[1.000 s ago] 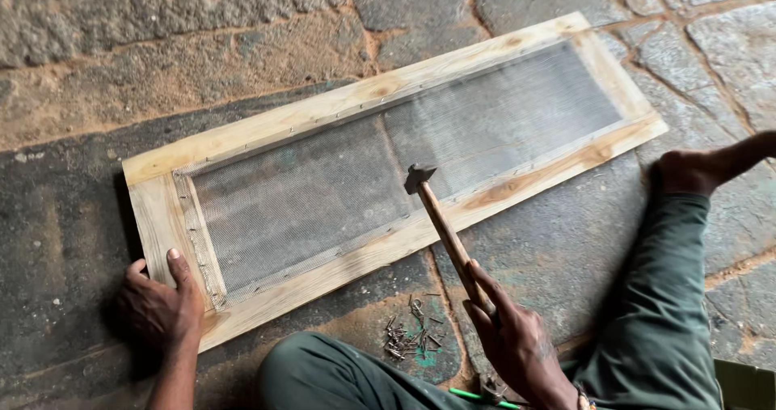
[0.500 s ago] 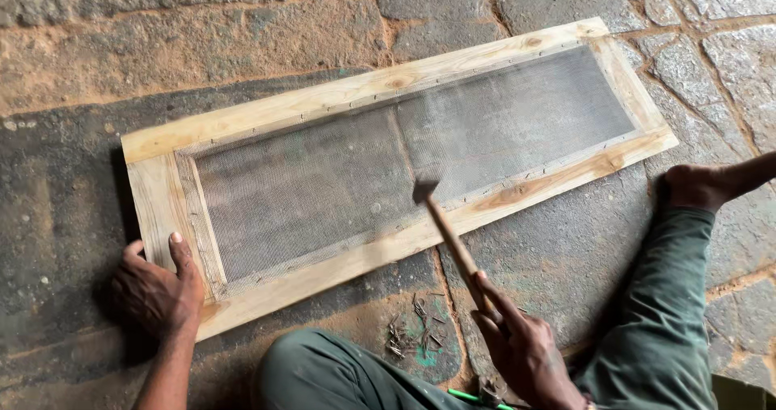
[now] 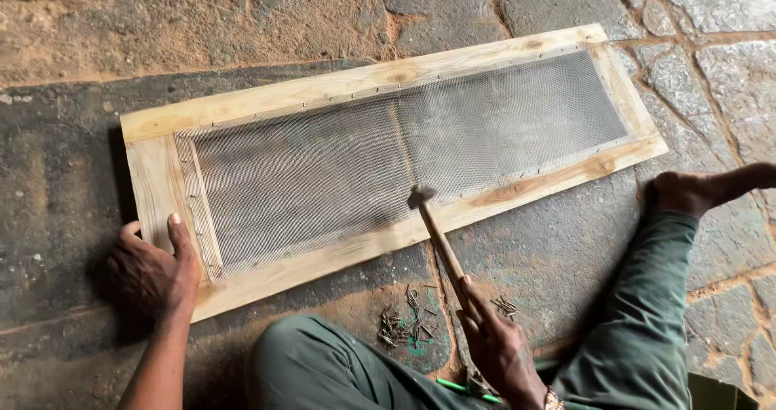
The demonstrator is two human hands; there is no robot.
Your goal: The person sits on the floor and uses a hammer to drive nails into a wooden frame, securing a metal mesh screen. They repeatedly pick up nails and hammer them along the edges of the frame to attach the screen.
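A long wooden frame (image 3: 356,86) with grey wire mesh (image 3: 323,175) tacked across it lies flat on the stone floor. My right hand (image 3: 497,345) grips the wooden handle of a hammer (image 3: 436,236); its metal head rests low over the near rail of the frame, by the mesh edge. My left hand (image 3: 153,268) presses on the floor and the frame's near left corner, thumb up on the wood.
A small heap of loose nails (image 3: 404,321) lies on the floor between my knees, a few more nails (image 3: 505,305) by my right hand. My green-trousered legs are folded in front, and my bare foot (image 3: 695,192) lies beside the frame's right end.
The hammer head has come down and a little nearer, from above the mesh to the near rail. The left hand has stayed at the corner.
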